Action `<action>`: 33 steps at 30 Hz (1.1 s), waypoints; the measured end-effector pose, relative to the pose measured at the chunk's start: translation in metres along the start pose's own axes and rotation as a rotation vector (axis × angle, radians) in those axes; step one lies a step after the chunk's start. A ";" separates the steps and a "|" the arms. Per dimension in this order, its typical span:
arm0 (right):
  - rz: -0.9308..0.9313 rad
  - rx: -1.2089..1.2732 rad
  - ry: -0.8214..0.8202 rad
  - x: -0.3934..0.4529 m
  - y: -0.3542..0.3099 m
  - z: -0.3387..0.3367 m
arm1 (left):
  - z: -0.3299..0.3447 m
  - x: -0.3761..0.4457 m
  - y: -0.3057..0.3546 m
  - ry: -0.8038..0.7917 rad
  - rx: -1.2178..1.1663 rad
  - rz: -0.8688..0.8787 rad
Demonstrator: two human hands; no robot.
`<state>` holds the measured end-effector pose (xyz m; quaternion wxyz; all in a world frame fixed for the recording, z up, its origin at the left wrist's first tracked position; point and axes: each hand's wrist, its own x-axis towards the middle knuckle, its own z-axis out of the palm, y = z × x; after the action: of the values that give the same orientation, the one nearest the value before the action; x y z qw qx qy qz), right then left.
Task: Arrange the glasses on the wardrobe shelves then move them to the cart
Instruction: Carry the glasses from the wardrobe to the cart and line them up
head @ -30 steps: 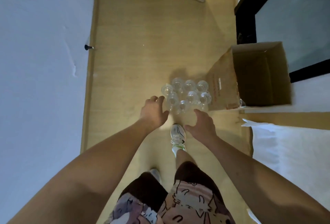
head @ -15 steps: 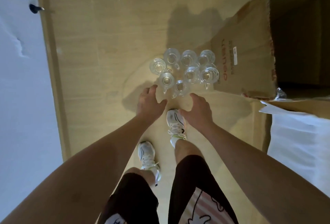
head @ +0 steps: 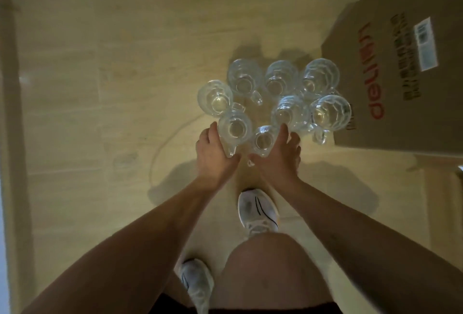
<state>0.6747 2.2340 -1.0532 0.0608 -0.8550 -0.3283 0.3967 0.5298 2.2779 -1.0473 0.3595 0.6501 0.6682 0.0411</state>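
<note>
Gripping glass mugs [head: 260,138]; both hands [head: 213,156]

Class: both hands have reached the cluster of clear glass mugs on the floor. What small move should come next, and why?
Probably close each hand and lift. The left hand cups the nearest-left clear glass mug; the right hand flanks the smaller clear glass mug. Both mugs stand upright on the pale wooden floor.

looks like a home, light wood-look floor [head: 105,45], cardboard box [head: 400,68] sitting on it, glass mugs [head: 275,98] clustered on the floor, person in sneakers [head: 258,211]
</note>
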 end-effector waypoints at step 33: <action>-0.055 0.078 0.186 -0.075 -0.024 -0.059 | -0.074 -0.040 0.025 -0.121 -0.040 0.024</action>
<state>0.6699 2.2163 -0.9569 0.1350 -0.8759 -0.3288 0.3264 0.5068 2.2764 -0.9625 0.4117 0.6521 0.6363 0.0194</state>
